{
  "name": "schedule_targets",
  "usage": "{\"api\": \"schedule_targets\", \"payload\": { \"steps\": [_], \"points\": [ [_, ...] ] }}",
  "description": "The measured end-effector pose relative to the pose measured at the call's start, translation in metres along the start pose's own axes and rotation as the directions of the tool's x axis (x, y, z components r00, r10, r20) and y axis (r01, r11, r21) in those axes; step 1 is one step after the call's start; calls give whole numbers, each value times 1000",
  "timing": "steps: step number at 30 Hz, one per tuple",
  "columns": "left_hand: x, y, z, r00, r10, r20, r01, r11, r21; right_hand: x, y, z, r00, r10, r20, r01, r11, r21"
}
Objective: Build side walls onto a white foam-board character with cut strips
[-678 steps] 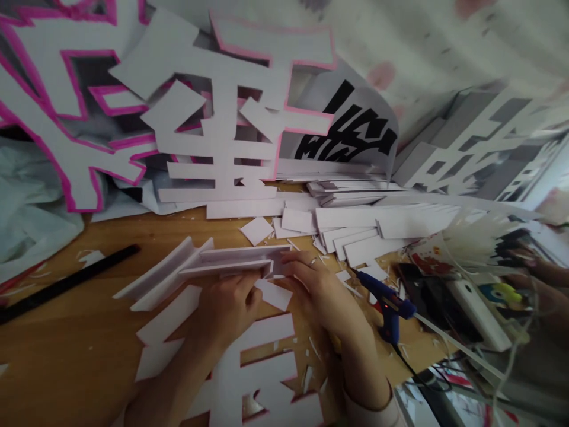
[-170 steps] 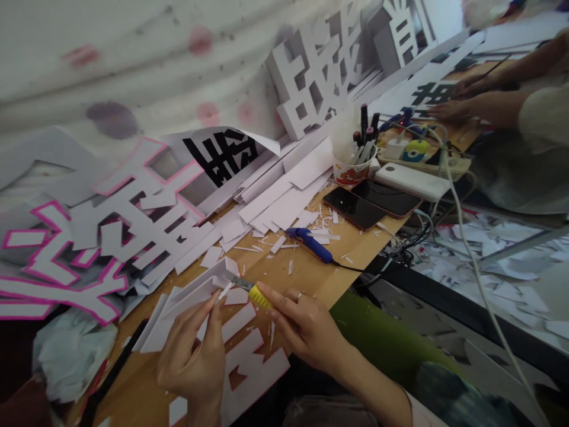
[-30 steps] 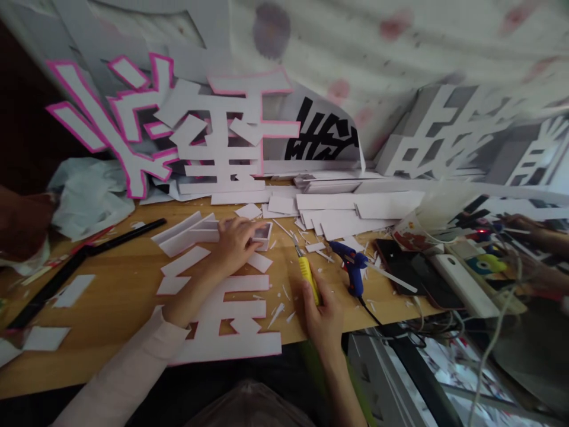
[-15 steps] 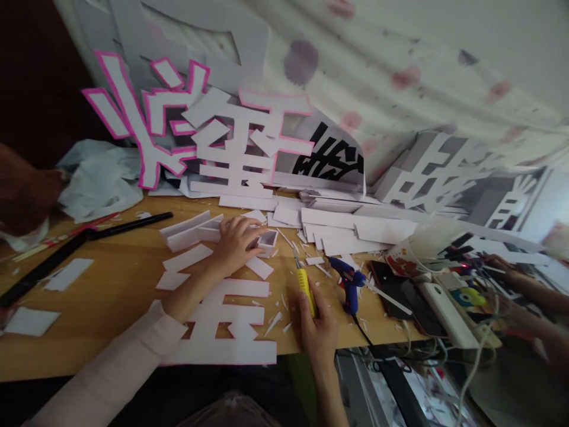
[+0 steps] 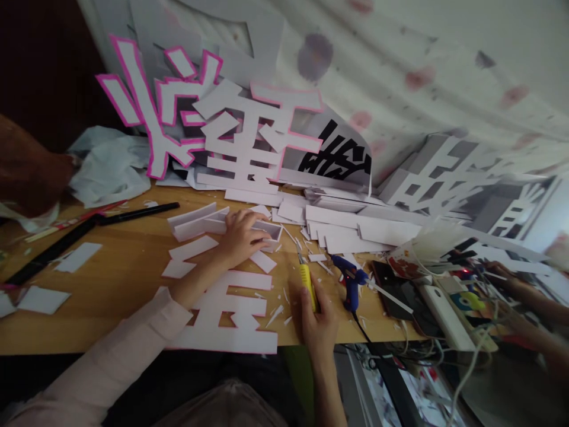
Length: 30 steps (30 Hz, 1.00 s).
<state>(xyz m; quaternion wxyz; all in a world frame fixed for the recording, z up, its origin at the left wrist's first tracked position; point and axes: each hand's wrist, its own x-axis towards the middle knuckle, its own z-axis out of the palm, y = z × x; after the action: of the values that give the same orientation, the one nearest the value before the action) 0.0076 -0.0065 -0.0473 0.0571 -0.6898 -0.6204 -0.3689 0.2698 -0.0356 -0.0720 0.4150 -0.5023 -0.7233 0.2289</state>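
**Left hand on white walled piece, yellow knife held clear**

Step in hand, my read: handling/steadying the upright walls; no cut under way, blade touches nothing.

Left: palm down, fingers part-curled over the white walled piece, one boxed end showing past the fingertips. Fingertips half hidden, so can't tell if that grip is pinching the walls or just pressing on them. Piece sits mid-depth on the tabletop, between the front edge and the strip stack along the back.

Right hand: grip closed round the yellow knife's handle, near the front edge of the tabletop. Blade is out, pointing at the back edge, well apart from the left fingers.

Around: flat cutout with pink edging runs to the front edge, left forearm above its left side. Blue glue gun lies just right of the knife, cable going over the front edge. Small white offcuts between flat cutout and right hand.

Next move, judgement only: if trimming, calls for firm left hold, fingers off the blade line; if gluing, knife down first, freeing the right for the gun.
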Motion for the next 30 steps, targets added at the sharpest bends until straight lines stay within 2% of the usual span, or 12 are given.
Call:
{"api": "schedule_targets", "payload": {
  "steps": [8, 30],
  "points": [
    [3, 3, -4, 1000, -19, 24, 20, 1000, -9, -1, -2, 0, 999, 34, -3, -34, 999, -5],
    [1, 4, -4, 999, -36, 37, 36, 999, 7, -1, -4, 0, 1000, 7, -9, -7, 1000, -18]
  ]
}}
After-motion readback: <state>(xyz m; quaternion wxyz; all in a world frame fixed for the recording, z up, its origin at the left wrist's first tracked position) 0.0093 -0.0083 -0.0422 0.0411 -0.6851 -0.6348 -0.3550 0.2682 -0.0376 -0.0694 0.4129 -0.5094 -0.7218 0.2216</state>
